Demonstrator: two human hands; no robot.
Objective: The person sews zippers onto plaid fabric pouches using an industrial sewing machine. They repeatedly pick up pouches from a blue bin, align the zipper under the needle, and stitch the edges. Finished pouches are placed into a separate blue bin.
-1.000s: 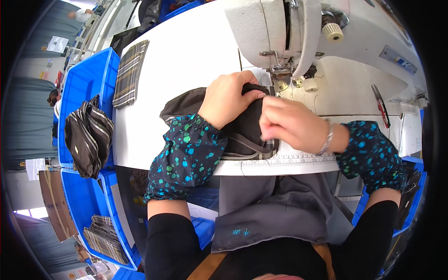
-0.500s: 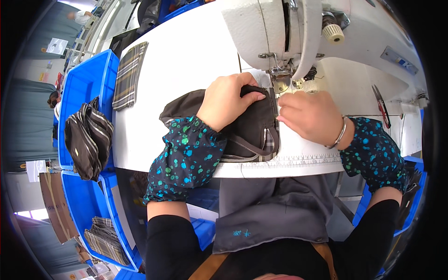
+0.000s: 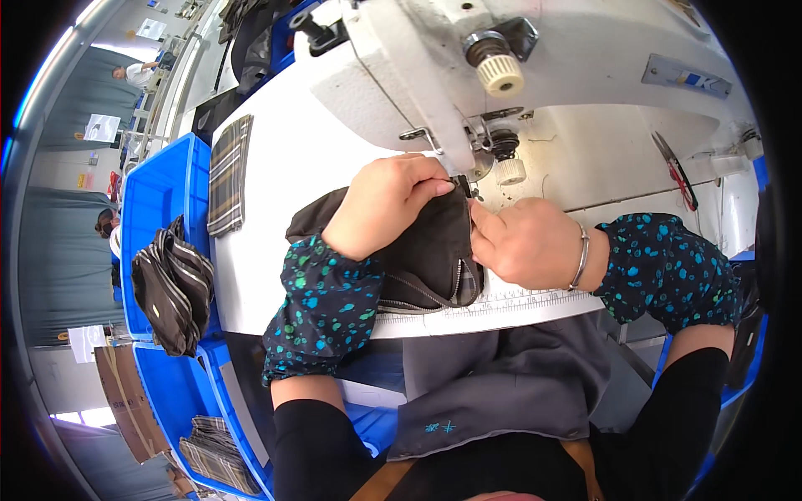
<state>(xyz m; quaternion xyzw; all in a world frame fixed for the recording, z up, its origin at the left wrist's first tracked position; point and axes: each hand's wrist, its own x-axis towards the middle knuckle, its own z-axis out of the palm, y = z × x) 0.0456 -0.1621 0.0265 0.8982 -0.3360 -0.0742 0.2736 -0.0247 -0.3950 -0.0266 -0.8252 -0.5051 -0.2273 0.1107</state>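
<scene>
A dark brown zippered fabric piece [image 3: 424,250] with a plaid strip along its zipper lies on the white sewing table, its far edge at the presser foot of the sewing machine [image 3: 401,83]. My left hand [image 3: 372,209] pinches that far edge just beside the presser foot [image 3: 464,182], thumb on top. My right hand [image 3: 522,242] is closed with its fingertips on the piece's right edge, just below the presser foot. The metal zipper [image 3: 459,284] runs along the near and right part of the piece, over a printed ruler strip [image 3: 539,301] at the table's front edge.
Scissors [image 3: 678,171] lie right of the machine. Folded plaid fabric [image 3: 228,175] sits on the table's left. Blue bins [image 3: 163,167] at the left hold dark pieces [image 3: 171,292] and plaid pieces [image 3: 217,451]; another bin is low at right. Co-workers [image 3: 134,73] appear in the background.
The view has shifted, putting the machine higher and further left. My right hand has moved from beside the piece back onto its right edge. My left hand keeps its pinch.
</scene>
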